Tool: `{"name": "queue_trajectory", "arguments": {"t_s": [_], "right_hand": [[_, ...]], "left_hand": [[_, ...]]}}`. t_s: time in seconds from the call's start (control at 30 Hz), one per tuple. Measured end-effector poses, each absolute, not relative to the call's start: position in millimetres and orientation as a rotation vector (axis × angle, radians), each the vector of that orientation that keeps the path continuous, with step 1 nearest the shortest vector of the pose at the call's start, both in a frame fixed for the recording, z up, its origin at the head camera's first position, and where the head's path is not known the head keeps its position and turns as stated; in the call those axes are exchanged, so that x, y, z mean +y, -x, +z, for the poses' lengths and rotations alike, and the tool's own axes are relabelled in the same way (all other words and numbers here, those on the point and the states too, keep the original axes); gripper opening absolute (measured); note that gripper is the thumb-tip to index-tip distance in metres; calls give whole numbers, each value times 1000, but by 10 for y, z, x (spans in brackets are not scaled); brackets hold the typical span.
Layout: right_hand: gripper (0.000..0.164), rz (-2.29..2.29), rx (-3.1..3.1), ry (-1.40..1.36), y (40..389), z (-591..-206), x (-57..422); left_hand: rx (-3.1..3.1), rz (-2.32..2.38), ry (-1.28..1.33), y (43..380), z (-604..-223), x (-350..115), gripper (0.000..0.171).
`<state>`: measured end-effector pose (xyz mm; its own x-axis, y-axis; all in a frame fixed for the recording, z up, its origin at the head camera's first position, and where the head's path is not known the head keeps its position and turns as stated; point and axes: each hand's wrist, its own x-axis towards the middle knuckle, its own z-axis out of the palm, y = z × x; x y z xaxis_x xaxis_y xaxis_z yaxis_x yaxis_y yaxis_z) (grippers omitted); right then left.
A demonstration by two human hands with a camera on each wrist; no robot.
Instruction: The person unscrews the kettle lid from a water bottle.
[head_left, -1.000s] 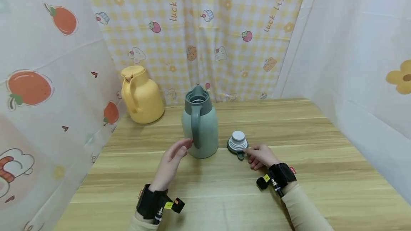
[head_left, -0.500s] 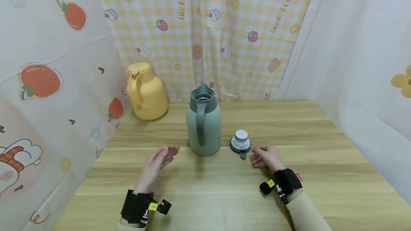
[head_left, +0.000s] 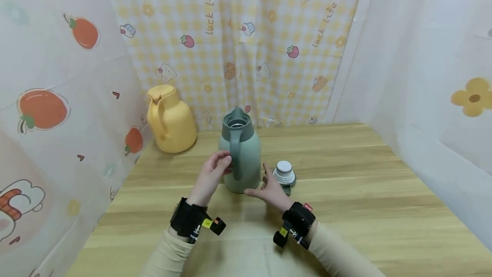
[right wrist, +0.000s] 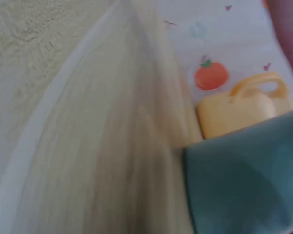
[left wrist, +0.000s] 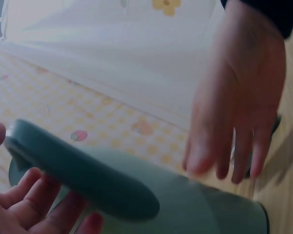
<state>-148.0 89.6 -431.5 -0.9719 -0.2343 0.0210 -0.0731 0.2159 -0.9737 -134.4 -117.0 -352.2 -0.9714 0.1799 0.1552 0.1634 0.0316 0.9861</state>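
Note:
A pale green thermos jug (head_left: 249, 159) with a dark green collar stands upright, its mouth uncovered. My left hand (head_left: 209, 178) is at its dark green handle (head_left: 235, 151). In the left wrist view, those fingers (left wrist: 39, 192) reach behind the handle, while the thumb stays apart on the other side. My right hand (head_left: 272, 192) is by the lower right of the jug, thumb and fingers spread and holding nothing. Just beyond that hand lies the jug's lid (head_left: 284, 174), white stopper upward, its dark green tab partly hidden behind the hand.
A yellow thermos jug (head_left: 174, 125) with its lid on stands at the back left of the wooden table (head_left: 326, 148). A patterned curtain (head_left: 265, 25) hangs behind the table, and printed white sheets flank both sides.
My left hand drew back from the handle, then returned to it. My right hand left the lid and moved left toward the jug, its fingers spreading. Jug and lid stay put.

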Motion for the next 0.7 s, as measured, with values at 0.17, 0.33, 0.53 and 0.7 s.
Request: {"name": "queue_trajectory", "arguments": {"t_s": [0.17, 0.33, 0.53, 0.7], "right_hand": [[122, -1831, 2565, 160, 1581, -4560, 720], [127, -1900, 2681, 132, 1679, -4772, 590], [130, -2028, 2676, 97, 1799, -4855, 412], [125, -2113, 2663, 122, 1965, -4811, 291]], "left_hand": [[2148, 2210, -403, 1432, -3613, -1004, 31], [2031, 2337, -522, 1516, -3745, -800, 31], [2005, 2368, -865, 1601, -3839, -691, 41], [2075, 2399, -895, 1720, -3772, -721, 42]]}}
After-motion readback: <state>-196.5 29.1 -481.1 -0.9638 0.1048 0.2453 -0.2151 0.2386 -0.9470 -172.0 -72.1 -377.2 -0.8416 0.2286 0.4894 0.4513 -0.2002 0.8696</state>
